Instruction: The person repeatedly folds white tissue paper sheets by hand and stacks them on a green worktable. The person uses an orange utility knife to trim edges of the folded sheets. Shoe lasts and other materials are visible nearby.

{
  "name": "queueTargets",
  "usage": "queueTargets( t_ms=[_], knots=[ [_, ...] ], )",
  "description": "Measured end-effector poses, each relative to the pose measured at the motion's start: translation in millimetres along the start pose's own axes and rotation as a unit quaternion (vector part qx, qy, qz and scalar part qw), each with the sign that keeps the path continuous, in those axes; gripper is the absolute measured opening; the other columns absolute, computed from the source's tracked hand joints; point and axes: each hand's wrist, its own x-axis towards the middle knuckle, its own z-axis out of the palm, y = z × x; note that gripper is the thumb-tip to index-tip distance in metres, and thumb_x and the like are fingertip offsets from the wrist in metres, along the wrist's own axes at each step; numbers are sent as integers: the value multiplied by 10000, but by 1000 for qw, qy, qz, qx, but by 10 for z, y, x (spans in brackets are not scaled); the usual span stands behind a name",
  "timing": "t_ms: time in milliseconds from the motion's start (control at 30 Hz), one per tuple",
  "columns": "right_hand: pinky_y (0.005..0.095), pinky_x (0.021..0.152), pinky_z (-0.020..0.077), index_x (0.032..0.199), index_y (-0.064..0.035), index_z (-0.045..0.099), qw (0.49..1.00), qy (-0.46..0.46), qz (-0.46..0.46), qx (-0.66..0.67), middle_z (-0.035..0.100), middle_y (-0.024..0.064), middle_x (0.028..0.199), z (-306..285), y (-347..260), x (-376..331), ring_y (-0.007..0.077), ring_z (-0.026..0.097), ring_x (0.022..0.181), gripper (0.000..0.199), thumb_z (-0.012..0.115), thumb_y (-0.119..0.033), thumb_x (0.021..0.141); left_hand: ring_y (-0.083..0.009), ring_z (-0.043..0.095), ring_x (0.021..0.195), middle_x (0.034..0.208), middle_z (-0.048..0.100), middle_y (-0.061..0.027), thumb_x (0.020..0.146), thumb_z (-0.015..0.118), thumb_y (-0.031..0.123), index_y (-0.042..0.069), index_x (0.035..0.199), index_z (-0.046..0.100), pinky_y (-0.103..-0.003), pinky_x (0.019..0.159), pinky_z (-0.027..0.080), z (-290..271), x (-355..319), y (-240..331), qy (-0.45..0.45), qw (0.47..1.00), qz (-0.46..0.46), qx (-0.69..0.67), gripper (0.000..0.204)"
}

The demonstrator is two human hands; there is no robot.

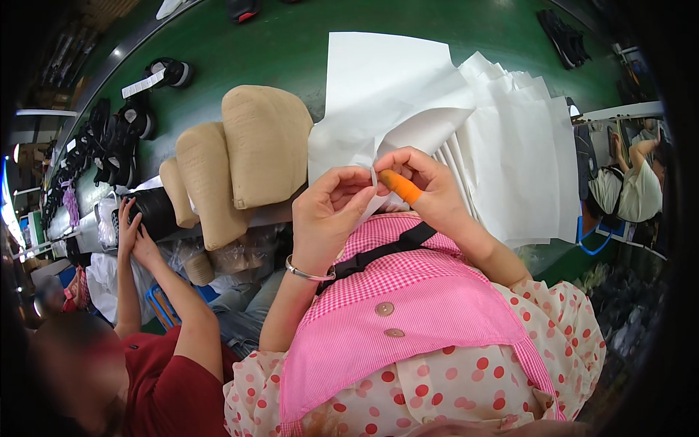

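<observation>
In front of my chest, both hands are closed in a pinch on a sheet of white paper (389, 73). My left hand (328, 215), with a silver bangle at its wrist, grips a narrow folded bit of it. My right hand (422, 186) meets it there, fingertips close together; an orange finger cot (400, 187) covers its thumb. The sheet's upper part lies flat, while its near edge curls up. Just right of it, a fanned stack of white paper sheets (520, 167) overlaps the table edge. Whether a small thing sits between my fingertips is hidden.
Beige rounded shoe-shaped forms (266, 146) lean together left of the paper. Black shoes (120, 138) line the green table (291, 51) at far left; another pair (562, 40) stands at far right. On my left a co-worker in a dark red shirt (175, 379) handles a black item (151, 211).
</observation>
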Motion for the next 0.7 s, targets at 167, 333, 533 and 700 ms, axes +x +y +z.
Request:
queueTargets(
  t_ms=[167, 333, 533, 700],
  knots=[
    [210, 771, 499, 1077, -5, 575, 1000, 7, 23, 0, 627, 19, 910, 17, -16, -40, 73, 612, 830, 149, 547, -29, 933, -135, 653, 877, 940, 659, -82, 870, 609, -28, -53, 998, 614, -242, 822, 523, -24, 3, 4, -4, 1000, -24, 16, 131],
    [211, 783, 496, 1070, -8, 575, 1000, 6, 9, -16, 626, 20, 905, 9, -26, -32, 77, 613, 839, 142, 546, -23, 932, -125, 670, 841, 916, 673, -76, 856, 620, -21, -40, 970, 634, -238, 777, 539, 3, -23, -30, 16, 998, 18, 62, 116],
    [201, 770, 485, 1064, -13, 573, 1000, 25, 0, -17, 619, 12, 903, 57, 2, -24, 73, 605, 847, 136, 543, -16, 932, -110, 657, 840, 918, 669, -65, 826, 652, -24, -28, 982, 643, -228, 761, 531, 35, -26, -65, 53, 969, 116, 210, 156],
    [202, 786, 480, 1070, -16, 570, 1000, 25, 8, -6, 612, 17, 929, 38, 1, -8, 73, 602, 865, 138, 534, -16, 936, -159, 692, 774, 869, 676, -98, 817, 659, -11, -7, 952, 647, -244, 710, 544, 72, -21, -28, 62, 956, 168, 234, 136]
  ],
)
